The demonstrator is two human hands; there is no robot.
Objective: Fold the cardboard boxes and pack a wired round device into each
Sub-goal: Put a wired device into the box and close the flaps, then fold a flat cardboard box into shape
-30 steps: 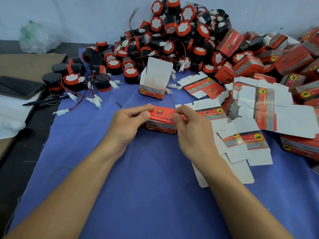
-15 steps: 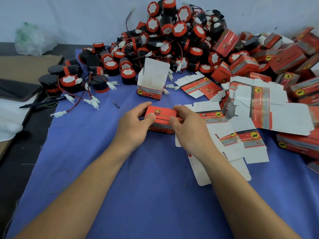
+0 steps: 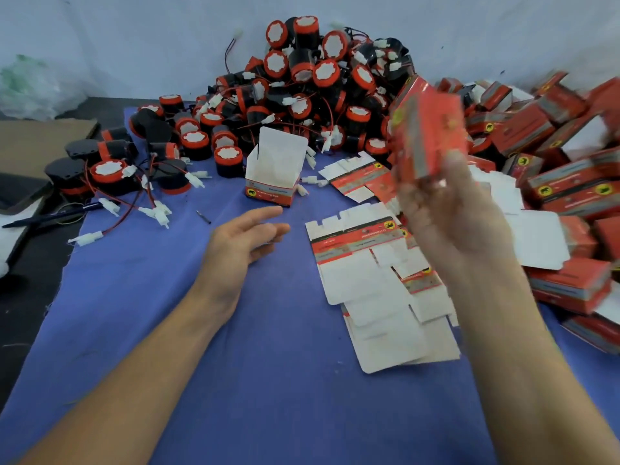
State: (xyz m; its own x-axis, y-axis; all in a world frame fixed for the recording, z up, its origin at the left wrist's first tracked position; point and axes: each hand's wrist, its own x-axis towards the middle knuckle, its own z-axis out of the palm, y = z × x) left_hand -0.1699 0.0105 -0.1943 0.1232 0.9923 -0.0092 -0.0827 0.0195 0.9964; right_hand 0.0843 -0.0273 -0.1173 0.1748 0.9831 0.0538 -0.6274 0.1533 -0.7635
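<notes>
My right hand is raised and blurred, and it grips a closed red cardboard box lifted above the cloth. My left hand hovers low over the blue cloth with fingers relaxed and nothing in it. Just beyond its fingertips stands an open box with its white lid flap up. A big heap of round black-and-red wired devices rises behind that box. Flat unfolded box blanks lie spread under and left of my right forearm.
Closed red boxes are piled at the right. More wired devices with white connectors lie at the left, beside a pen and brown cardboard. A white wall backs the table.
Both hands were holding the closed red box on the cloth. Now my right hand has lifted it up and to the right, and my left hand has let go.
</notes>
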